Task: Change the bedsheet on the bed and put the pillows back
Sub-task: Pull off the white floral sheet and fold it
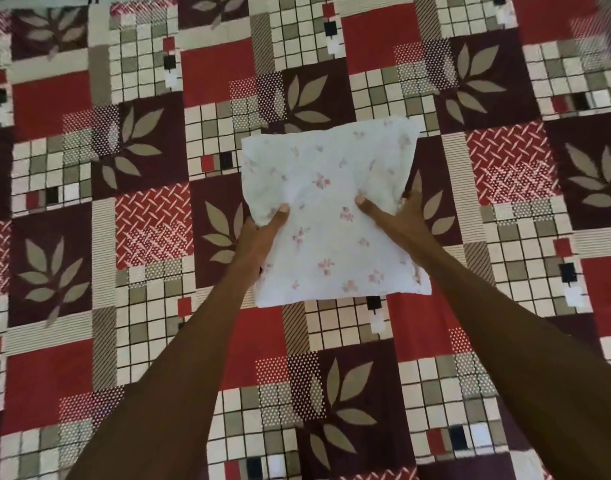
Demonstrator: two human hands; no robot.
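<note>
- Judging from the head view, the sheet-changing part looks finished: a patchwork-print bedsheet (470, 306) in red, maroon and cream is spread flat and smooth across the whole visible bed, with no bare mattress to be seen.
- A white pillow with small pink flowers (331, 209) is held above the middle of that bedsheet, out in front at arm's length; whether its far edge already touches the sheet cannot be told.
- The pillow's left edge is gripped by the left hand (262, 233), thumb laid on top and fingers hidden beneath.
- The pillow's right edge is pinched by the right hand (390, 216), thumb on top and fingers curled behind the fabric.
- The pillow stage is therefore taken to be in progress: this pillow has not yet been set down at the head of the bedsheet.
- No other pillow is shown on the bedsheet, so how many are left to be put back cannot be told.
- The old sheet is not in view.
</note>
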